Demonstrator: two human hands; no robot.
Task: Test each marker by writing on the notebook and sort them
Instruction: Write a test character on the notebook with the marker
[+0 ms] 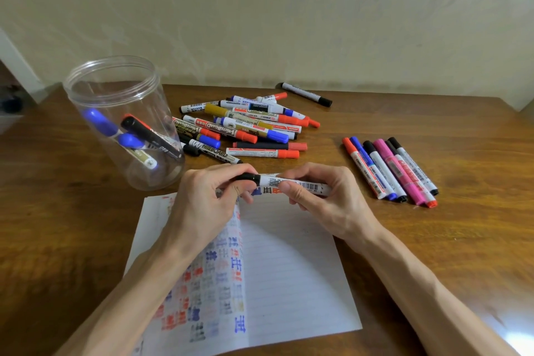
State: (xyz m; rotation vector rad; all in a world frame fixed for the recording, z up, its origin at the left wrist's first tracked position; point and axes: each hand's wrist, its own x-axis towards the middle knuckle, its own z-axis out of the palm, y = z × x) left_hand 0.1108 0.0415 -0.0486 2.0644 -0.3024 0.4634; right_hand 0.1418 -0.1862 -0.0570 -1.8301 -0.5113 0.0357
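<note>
Both hands hold one white marker (306,184) with a black cap level above the open notebook (294,269). My left hand (208,199) grips the black cap end; my right hand (320,196) pinches the white barrel. The notebook's left page is full of blue, red and black test marks, and a few marks sit at the top of the right page. A pile of mixed markers (245,127) lies behind the hands. A row of several markers (390,170) lies side by side at the right. A clear plastic jar (121,121) at the left holds three markers.
A single black-capped marker (306,94) lies alone near the wall behind the pile. The wooden table (462,240) meets a pale wall at the back. Its left edge runs just beyond the jar.
</note>
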